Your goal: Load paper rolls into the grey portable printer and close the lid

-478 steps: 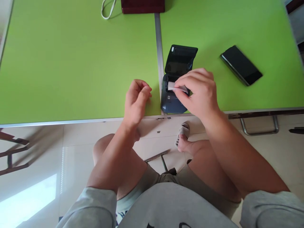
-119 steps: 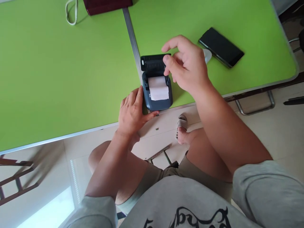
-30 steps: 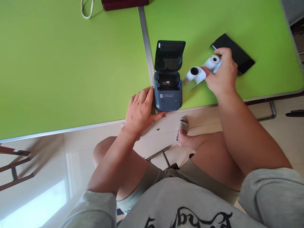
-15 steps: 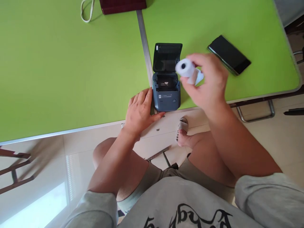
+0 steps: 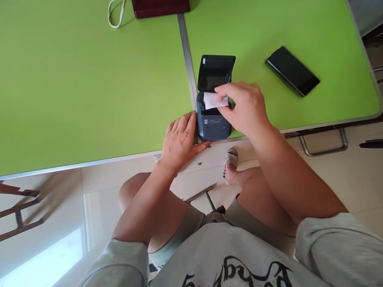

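A small dark blue printer (image 5: 214, 126) sits near the front edge of the green table (image 5: 89, 87), its lid (image 5: 216, 71) tipped up and back. My right hand (image 5: 245, 108) pinches a white paper roll (image 5: 214, 101) and holds it in the printer's open bay. My left hand (image 5: 179, 139) lies flat on the table with its fingers spread, pressed against the printer's left side, thumb along the table edge.
A black phone (image 5: 292, 76) lies on the table to the right. At the far edge sit a dark red case (image 5: 160, 7) and a white cord loop (image 5: 115, 14). A metal seam (image 5: 184, 59) runs down the table. My knees are below the table edge.
My right hand has carried the paper roll from the right of the printer, beside the phone, leftward and down into the open bay. My left hand has stayed against the printer.
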{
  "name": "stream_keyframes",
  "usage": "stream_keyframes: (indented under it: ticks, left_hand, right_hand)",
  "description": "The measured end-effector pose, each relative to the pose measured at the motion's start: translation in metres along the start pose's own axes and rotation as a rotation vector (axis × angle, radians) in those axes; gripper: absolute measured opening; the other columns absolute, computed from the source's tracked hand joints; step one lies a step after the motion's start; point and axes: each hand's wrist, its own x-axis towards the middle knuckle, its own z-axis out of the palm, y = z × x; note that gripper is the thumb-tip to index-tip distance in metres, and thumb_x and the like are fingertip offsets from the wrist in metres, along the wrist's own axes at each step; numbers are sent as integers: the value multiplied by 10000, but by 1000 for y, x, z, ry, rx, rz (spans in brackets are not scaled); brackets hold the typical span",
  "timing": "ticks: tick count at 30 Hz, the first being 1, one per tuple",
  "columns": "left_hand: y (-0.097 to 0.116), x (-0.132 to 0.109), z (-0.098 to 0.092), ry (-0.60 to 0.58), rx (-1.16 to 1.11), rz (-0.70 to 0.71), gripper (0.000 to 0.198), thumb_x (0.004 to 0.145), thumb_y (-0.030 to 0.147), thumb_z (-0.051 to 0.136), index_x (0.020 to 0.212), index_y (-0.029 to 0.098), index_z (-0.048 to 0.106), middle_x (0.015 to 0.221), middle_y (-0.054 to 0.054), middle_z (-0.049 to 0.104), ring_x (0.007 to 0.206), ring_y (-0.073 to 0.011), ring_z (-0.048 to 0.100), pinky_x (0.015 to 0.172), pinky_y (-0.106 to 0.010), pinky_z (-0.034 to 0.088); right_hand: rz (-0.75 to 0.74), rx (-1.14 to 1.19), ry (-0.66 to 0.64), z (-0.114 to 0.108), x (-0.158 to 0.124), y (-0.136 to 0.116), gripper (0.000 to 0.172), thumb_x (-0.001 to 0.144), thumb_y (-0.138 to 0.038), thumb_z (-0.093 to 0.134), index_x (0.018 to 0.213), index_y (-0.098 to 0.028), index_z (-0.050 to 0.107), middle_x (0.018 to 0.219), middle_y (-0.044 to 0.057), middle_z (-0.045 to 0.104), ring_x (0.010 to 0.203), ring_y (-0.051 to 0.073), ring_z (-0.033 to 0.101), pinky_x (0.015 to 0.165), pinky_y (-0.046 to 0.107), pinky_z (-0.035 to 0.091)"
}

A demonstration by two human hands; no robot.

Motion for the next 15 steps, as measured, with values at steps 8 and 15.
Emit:
stream_keyframes:
  ticks: [8,15]
  left_hand:
    - [0,-1,4,44,18,-16,990,909,805,528,1592,104,378,1483,-231,599,1335,-362,602,1144,-474,454]
    - [5,-2,-3,28,30,21,797,908,581,711,1604,323,421,1478,-124,594,1329,-329,595,1128,-459,459]
  right_hand:
    - [-129,88,66,-6,-7,-1,136,894,-186,630,820,-288,680,1067,24,768,1031,284,713,913,516,530]
    - [-195,175,21,-10,-24,-5,101,871,-255,646,797,-286,708,972,8,758,955,258,693,925,500,510]
